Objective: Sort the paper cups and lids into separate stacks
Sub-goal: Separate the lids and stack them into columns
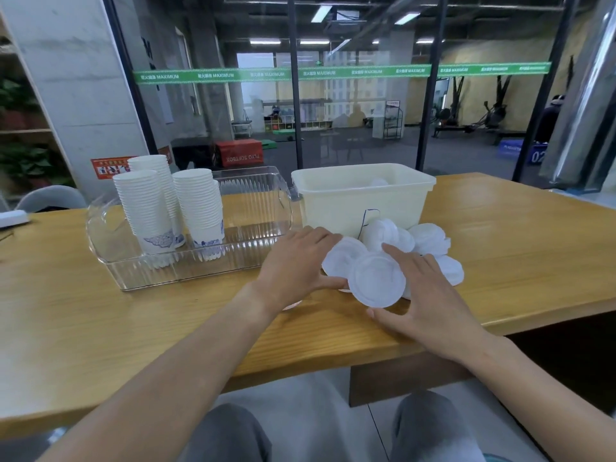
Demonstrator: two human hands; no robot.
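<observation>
- A wooden counter (100, 315) fills the middle of the frame; behind it, glass panels look onto a gym.
- At upper left, a clear tray (200, 271) holds upright stacks of paper cups (146, 211), mouths up.
- The left hand (293, 265) and right hand (430, 295), fingers spread and loosely open, bracket a pile of white lids (378, 281) lying mostly flat at centre right, touching its edges.
- A cream bin (363, 198) stands just behind the pile.
</observation>
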